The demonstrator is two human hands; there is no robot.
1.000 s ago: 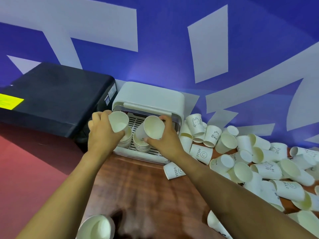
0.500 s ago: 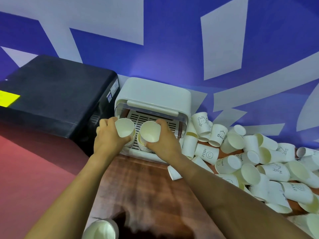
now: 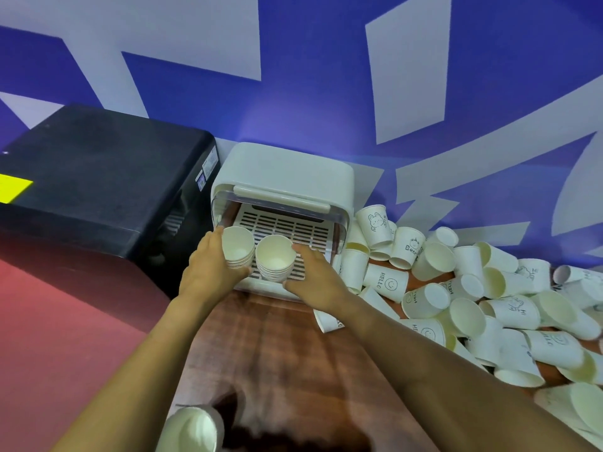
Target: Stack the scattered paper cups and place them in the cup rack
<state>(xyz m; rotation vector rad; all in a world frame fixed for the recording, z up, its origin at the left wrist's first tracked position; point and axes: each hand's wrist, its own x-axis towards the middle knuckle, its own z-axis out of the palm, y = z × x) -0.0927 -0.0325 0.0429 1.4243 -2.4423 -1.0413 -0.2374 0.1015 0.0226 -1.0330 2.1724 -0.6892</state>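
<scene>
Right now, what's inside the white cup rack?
Two stacks of white paper cups stand on the white cup rack's slatted tray. Hands hide the stacks' bases.

From my feed I see two bare forearms, the left hand [image 3: 213,268] and right hand [image 3: 318,279], no sleeves, gloves, rings or watch showing, entering from six o'clock.

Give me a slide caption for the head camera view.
Both hands, left hand and right hand, steady two cup stacks inside the open cup rack beside scattered cups.
</scene>
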